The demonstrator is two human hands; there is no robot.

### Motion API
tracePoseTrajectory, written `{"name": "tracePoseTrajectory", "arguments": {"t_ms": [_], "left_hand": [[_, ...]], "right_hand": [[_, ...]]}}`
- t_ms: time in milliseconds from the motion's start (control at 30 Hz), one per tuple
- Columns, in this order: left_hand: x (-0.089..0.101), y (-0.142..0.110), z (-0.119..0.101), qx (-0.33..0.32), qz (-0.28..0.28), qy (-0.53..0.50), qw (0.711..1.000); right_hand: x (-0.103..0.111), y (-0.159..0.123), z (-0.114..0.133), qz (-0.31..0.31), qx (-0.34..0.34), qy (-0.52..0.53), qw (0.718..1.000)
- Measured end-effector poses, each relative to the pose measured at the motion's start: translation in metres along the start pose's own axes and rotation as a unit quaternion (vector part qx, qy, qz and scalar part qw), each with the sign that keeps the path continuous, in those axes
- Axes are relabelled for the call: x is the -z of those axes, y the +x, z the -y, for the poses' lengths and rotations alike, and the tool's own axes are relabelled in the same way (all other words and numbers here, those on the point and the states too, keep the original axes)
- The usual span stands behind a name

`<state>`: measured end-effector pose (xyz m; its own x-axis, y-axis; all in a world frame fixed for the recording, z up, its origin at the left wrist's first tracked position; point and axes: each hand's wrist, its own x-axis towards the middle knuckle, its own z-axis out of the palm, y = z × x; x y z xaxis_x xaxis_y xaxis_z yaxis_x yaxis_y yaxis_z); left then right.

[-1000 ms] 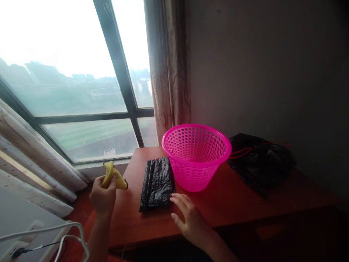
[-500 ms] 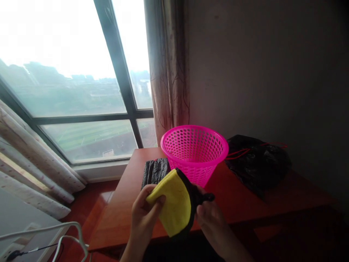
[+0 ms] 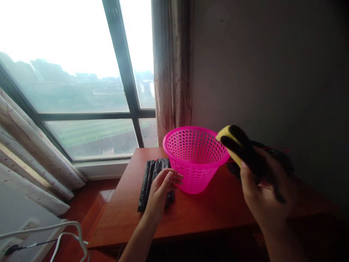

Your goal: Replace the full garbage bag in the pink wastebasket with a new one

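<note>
My right hand [image 3: 261, 189] is raised to the right of the pink perforated basket [image 3: 195, 156], closed round a yellow and black cloth [image 3: 240, 147]. The cloth's end sticks up beside the basket's right rim. My left hand [image 3: 160, 189] lies flat, fingers stretched out, on a folded stack of black plastic bags [image 3: 149, 174] just left of the basket. All of this is on a reddish-brown wooden table [image 3: 191, 218].
A crumpled black bag with red drawstrings [image 3: 275, 154] lies behind my right hand near the wall. A window and curtain [image 3: 171, 72] stand behind the table. A white wire frame [image 3: 65, 236] and a cable are on the floor at lower left.
The cloth passed from my left hand to my right, which carried it up and to the right of the basket. My left hand dropped onto the folded black bags.
</note>
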<state>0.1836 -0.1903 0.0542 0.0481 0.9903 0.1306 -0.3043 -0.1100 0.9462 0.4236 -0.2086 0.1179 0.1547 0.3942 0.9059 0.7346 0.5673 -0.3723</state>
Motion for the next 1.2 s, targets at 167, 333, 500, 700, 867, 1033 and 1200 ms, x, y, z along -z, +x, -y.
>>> {"name": "tracePoseTrajectory", "arguments": {"t_ms": [167, 333, 500, 700, 867, 1033, 1200], "left_hand": [[-0.013, 0.016, -0.005, 0.003, -0.041, -0.042, 0.998], [-0.027, 0.024, -0.012, 0.012, -0.043, -0.099, 0.994], [-0.032, 0.031, -0.013, 0.039, -0.063, -0.154, 0.985], [-0.033, 0.034, -0.009, 0.040, -0.044, -0.162, 0.985], [-0.037, 0.036, -0.005, 0.024, -0.064, -0.169, 0.983], [-0.031, 0.044, -0.005, 0.014, -0.059, -0.199, 0.978], [-0.004, 0.069, -0.017, 0.036, -0.057, -0.251, 0.966]], "right_hand": [[-0.035, -0.020, 0.006, 0.252, 0.163, -0.047, 0.953], [-0.034, -0.023, 0.010, 0.294, 0.147, -0.012, 0.944], [-0.020, 0.005, 0.010, 0.320, 0.088, 0.109, 0.937], [-0.046, 0.017, 0.011, 0.307, 0.025, 0.043, 0.950], [-0.069, 0.012, 0.018, 0.364, 0.132, -0.094, 0.917], [-0.066, 0.009, 0.001, 0.362, 0.194, -0.116, 0.904], [-0.047, 0.021, -0.038, 0.392, 0.229, -0.040, 0.890]]}}
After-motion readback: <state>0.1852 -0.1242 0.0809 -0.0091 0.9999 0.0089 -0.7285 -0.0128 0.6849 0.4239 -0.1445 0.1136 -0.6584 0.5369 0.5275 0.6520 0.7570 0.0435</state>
